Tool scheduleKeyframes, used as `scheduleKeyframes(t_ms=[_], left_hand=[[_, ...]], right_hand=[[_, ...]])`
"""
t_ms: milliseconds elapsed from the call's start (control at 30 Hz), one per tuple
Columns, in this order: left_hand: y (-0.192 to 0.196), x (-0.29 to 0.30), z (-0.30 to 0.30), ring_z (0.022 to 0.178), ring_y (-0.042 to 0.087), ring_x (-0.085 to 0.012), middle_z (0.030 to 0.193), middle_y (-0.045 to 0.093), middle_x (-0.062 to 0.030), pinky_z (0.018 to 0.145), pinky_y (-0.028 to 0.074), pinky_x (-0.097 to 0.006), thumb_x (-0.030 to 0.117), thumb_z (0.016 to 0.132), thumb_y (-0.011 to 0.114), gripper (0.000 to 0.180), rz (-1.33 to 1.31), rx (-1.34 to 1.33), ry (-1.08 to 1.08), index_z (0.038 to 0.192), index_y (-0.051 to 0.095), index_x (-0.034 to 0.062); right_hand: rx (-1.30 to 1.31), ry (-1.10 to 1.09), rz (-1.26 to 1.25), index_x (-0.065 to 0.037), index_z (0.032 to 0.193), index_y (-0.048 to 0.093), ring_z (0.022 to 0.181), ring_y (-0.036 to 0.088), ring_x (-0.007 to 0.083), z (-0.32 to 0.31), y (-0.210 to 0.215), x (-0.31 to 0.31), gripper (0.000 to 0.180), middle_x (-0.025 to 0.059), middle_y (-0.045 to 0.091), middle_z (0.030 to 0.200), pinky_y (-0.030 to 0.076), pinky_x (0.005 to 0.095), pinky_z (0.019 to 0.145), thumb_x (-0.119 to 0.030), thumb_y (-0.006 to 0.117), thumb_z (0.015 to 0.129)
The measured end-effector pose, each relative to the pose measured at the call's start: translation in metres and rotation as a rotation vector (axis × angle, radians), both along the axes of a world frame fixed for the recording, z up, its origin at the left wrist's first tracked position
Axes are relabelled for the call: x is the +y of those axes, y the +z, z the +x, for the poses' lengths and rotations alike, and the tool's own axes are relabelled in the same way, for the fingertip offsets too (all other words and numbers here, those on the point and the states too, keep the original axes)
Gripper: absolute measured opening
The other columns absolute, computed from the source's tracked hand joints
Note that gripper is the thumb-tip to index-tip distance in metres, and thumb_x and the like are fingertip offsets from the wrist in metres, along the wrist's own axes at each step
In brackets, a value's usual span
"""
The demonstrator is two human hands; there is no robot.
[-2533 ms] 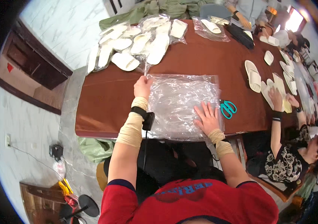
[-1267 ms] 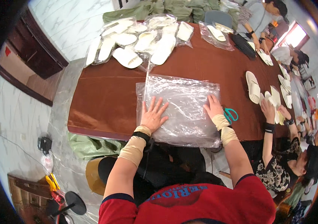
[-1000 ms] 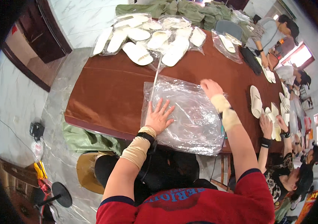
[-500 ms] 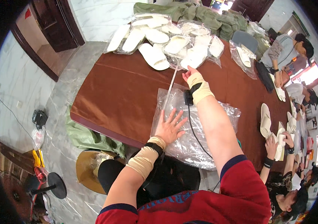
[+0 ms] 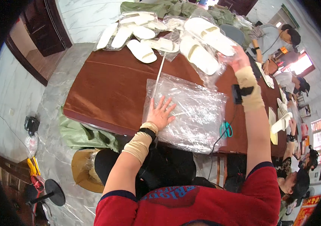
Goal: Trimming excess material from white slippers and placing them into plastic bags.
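Right grip [image 5: 236,57] now off the clear plastic [image 5: 194,113], around a lifted bagged pair of white slippers [image 5: 202,56]

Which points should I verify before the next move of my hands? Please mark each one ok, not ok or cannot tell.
1. Left hand flat on the clear plastic: ok.
2. Right hand holding the bagged white slippers: ok.
3. Scissors well apart from the clear plastic: not ok; the teal handles are at its right edge.
4. Black cable below the right wrist not touching the scissors: cannot tell; they overlap in this view.
5. Bag around the held slippers closed: cannot tell.
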State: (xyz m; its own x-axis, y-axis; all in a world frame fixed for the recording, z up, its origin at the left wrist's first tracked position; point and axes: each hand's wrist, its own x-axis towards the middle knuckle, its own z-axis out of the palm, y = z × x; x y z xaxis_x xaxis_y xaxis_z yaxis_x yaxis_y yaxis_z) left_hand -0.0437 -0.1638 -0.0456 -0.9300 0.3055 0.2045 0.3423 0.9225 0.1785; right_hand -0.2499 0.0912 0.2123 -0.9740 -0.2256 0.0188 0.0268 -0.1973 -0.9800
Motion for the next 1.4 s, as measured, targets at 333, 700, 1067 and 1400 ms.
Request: scheduleKeyframes(t_ms=[333, 700, 1067, 1400], left_hand=[[-0.014, -0.011, -0.008, 0.143, 0.015, -0.0301, 0.156, 0.018, -0.0045, 0.110, 0.007, -0.064, 0.053, 0.089, 0.045, 0.063, 0.497, -0.073, -0.015, 0.145, 0.034, 0.0264], [-0.010, -0.005, -0.002, 0.145, 0.002, -0.0309, 0.155, 0.019, -0.0072, 0.110, 0.000, -0.065, 0.062, 0.079, 0.051, 0.078, -0.249, -0.004, -0.037, 0.146, 0.030, 0.0278], [-0.006, -0.002, -0.003, 0.145, 0.006, -0.0302, 0.156, 0.018, -0.0044, 0.111, 0.003, -0.064, 0.061, 0.079, 0.053, 0.082, -0.252, 0.001, -0.027, 0.148, 0.023, 0.0302], [0.002, -0.004, -0.002, 0.145, 0.005, -0.0301, 0.156, 0.017, -0.0035, 0.111, 0.003, -0.063, 0.059, 0.082, 0.051, 0.079, -0.269, -0.023, -0.027, 0.149, 0.021, 0.0293]], right_hand=[[-0.220, 0.026, 0.196, -0.005, 0.116, 0.056, 0.085, 0.063, 0.0213, 0.086, -0.035, 0.048, 0.036, 0.0066, 0.064, 0.102, 0.055, 0.0357, 0.063, -0.032, 0.049, 0.092], [0.118, -0.472, 0.527, -0.003, 0.099, 0.062, 0.088, 0.058, 0.0145, 0.148, -0.170, 0.098, 0.018, 0.0051, 0.064, 0.093, 0.046, 0.0299, 0.076, -0.018, 0.055, 0.093], [-0.225, 0.116, 0.725, -0.002, 0.100, 0.062, 0.078, 0.064, 0.0183, 0.207, -0.168, 0.097, 0.023, 0.0090, 0.067, 0.087, 0.051, 0.0298, 0.070, -0.022, 0.054, 0.093], [-0.311, 0.303, 0.471, 0.000, 0.111, 0.062, 0.091, 0.064, 0.0186, 0.201, -0.181, 0.100, 0.029, 0.0105, 0.067, 0.098, 0.051, 0.0291, 0.079, -0.014, 0.061, 0.086]])
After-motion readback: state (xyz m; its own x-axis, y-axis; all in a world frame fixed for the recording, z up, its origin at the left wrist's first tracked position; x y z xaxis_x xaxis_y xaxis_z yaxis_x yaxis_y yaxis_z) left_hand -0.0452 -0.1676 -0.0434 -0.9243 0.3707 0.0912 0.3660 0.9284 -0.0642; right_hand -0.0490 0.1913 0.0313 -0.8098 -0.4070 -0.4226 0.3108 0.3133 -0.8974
